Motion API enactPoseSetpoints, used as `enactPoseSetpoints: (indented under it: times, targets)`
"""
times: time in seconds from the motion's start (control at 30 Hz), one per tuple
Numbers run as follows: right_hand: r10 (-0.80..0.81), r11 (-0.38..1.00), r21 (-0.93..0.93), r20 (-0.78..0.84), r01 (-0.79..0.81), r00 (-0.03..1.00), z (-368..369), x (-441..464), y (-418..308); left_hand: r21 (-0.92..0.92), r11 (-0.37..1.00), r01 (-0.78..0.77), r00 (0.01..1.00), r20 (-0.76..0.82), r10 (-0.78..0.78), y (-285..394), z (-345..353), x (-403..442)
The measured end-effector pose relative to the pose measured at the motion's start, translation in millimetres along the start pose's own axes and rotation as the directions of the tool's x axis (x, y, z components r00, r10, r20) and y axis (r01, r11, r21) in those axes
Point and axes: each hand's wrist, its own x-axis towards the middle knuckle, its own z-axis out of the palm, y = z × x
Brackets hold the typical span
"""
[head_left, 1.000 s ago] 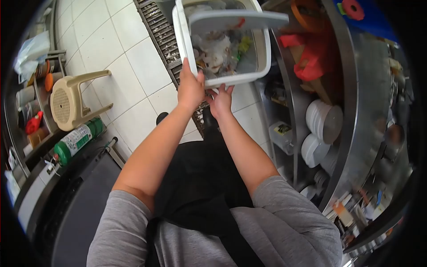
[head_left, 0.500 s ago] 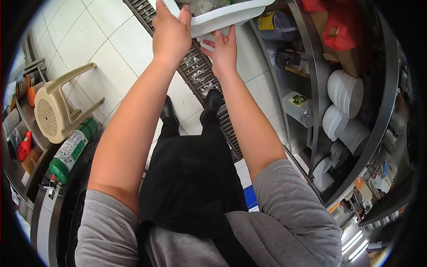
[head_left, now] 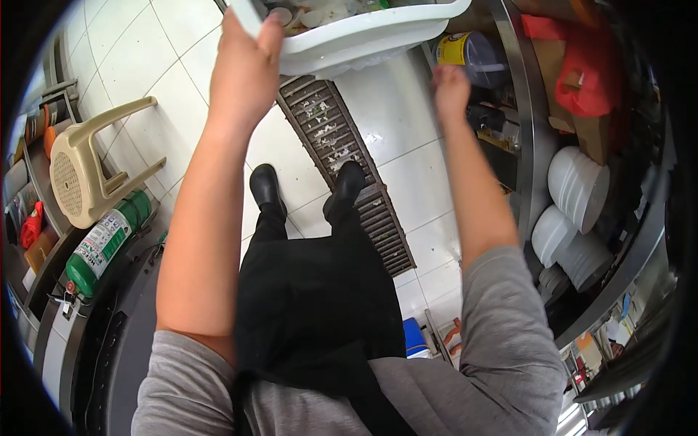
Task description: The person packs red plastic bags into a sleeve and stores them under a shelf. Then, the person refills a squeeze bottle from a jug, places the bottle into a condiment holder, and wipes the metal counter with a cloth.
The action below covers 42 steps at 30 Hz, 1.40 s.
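While my left hand [head_left: 246, 80] clasps the white bin [head_left: 371, 36], I watch remotely, right hand [head_left: 452, 93] apart from it, grip too blurred to tell, near a yellow-labelled container [head_left: 481, 62].

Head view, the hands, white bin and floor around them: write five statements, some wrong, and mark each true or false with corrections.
1. The left hand holds the white bin at its rim. True.
2. The right hand grips the bin too. False: it is off the bin, in front of a yellow-labelled container.
3. A green cylinder is near the stool. True.
4. The stool is red. False: it is beige.
5. The floor grating is free of scraps. False: pale scraps lie on it.
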Motion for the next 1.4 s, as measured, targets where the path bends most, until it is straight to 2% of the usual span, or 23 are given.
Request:
enactPoseSetpoints:
  times: [0.03, 0.07, 0.1, 0.13, 0.17, 0.23, 0.3, 0.33, 0.37, 0.4, 0.43, 0.47, 0.53, 0.63, 0.7, 0.83, 0.9, 0.97, 1.0, 1.07, 1.23, 1.3, 1.4]
  targets:
    - [-0.078, 0.992, -0.1, -0.073, 0.07, 0.994, -5.9, 36.8, -25.5, 0.063, 0.994, -0.084, 0.996, -0.032, 0.086, -11.8, -1.8, 2.7]
    - [-0.286, 0.951, 0.035, -0.271, 0.306, 0.919, 0.5, 86.3, -13.5, -0.01, 0.999, 0.044, 0.999, 0.027, -0.044, 3.0, -8.3, -5.1]
    - [-0.044, 0.993, 0.086, -0.332, 0.077, 0.942, 0.0, 143.2, 5.4, -0.004, 0.999, 0.045, 0.999, 0.017, -0.045, 6.3, -12.6, -7.4]
    - [0.272, 0.962, 0.049, -0.276, -0.269, 0.922, -10.3, 158.4, -22.9, 0.0, 0.997, 0.075, 0.997, 0.027, -0.075, 7.0, -16.3, -8.8]
    - [0.27, 0.937, 0.295, -0.263, -0.189, 0.926, -4.3, 157.4, -43.5, 0.007, 0.994, 0.107, 0.994, 0.038, -0.107, 6.9, -20.2, -9.6]
    - [0.376, 0.828, 0.473, -0.07, -0.301, 0.924, -4.5, 177.9, -41.6, 0.008, 0.993, 0.115, 0.993, 0.023, -0.115, 6.0, -23.4, -11.3]
    - [0.34, 0.812, 0.513, -0.03, -0.277, 0.94, -4.0, 167.9, -54.9, 0.009, 0.994, 0.113, 0.993, 0.029, -0.113, 1.5, -27.8, -10.7]
    - [0.378, 0.782, 0.532, 0.009, -0.325, 0.926, -6.1, 129.0, -104.1, 0.014, 0.993, 0.117, 0.993, 0.02, -0.117, -0.4, -30.0, -10.1]
    - [0.407, 0.776, 0.531, -0.01, -0.34, 0.913, -7.2, 131.8, -106.5, 0.012, 0.994, 0.107, 0.994, 0.018, -0.108, -1.7, -31.3, -10.6]
    - [0.255, 0.871, 0.437, -0.014, -0.223, 0.967, -7.6, 172.0, -58.0, 0.01, 0.995, 0.099, 0.995, 0.019, -0.099, -2.9, -31.7, -11.2]
    - [0.093, 0.936, 0.341, 0.0, -0.087, 0.996, -2.3, 178.9, -55.3, 0.009, 0.994, 0.104, 0.994, 0.015, -0.105, -2.9, -31.6, -11.4]
    - [0.093, 0.937, 0.338, 0.006, -0.089, 0.996, -5.8, 181.2, -49.8, 0.017, 0.994, 0.106, 0.994, 0.014, -0.107, -2.1, -31.5, -11.6]
    - [0.257, 0.953, 0.161, 0.017, -0.256, 0.966, -17.7, 175.2, -52.3, 0.027, 0.994, 0.11, 0.994, 0.01, -0.111, -2.4, -31.8, -11.5]
    - [0.203, 0.961, 0.18, 0.048, -0.208, 0.978, -25.3, 175.0, -19.1, 0.013, 0.991, 0.133, 0.991, 0.016, -0.133, -2.2, -31.6, -10.9]
    - [0.205, 0.943, 0.257, 0.057, -0.213, 0.977, -34.3, 161.7, -13.1, 0.034, 0.99, 0.139, 0.99, 0.007, -0.139, -0.6, -31.8, -11.5]
    - [0.257, 0.92, 0.26, 0.168, -0.294, 0.952, -52.0, 160.9, 1.3, 0.018, 0.989, 0.149, 0.989, -0.004, -0.149, -1.5, -32.3, -11.9]
    - [0.14, 0.866, 0.439, 0.248, -0.24, 0.959, -53.8, 158.0, 6.8, 0.019, 0.989, 0.145, 0.989, 0.007, -0.145, -0.2, -32.1, -11.8]
    - [0.143, 0.858, 0.461, 0.209, -0.227, 0.967, -51.6, 146.1, 1.9, 0.008, 0.994, 0.108, 0.994, -0.017, -0.108, -1.3, -28.3, -12.4]
    - [0.181, 0.844, 0.489, 0.126, -0.22, 0.975, -50.1, 138.6, -1.3, 0.001, 0.997, 0.072, 0.996, -0.045, -0.072, -2.3, -27.8, -12.5]
    - [0.214, 0.793, 0.583, 0.005, -0.177, 0.977, -45.7, 134.1, 2.4, -0.004, 0.997, 0.075, 0.996, -0.051, -0.075, -2.2, -26.6, -12.9]
    - [0.229, 0.655, 0.751, -0.092, -0.083, 0.969, -44.2, 154.5, 35.3, 0.036, 0.99, 0.137, 0.99, -0.025, -0.136, -11.4, -28.6, -9.5]
    - [0.406, 0.543, 0.835, -0.171, -0.087, 0.898, -45.6, 156.3, 16.5, 0.022, 0.994, 0.107, 0.994, -0.014, -0.107, -13.5, -27.9, -8.7]
    - [0.465, 0.539, 0.827, -0.134, -0.16, 0.875, -59.3, 196.2, 59.3, 0.021, 0.997, 0.076, 0.997, -0.026, -0.076, -6.6, -20.7, -8.8]
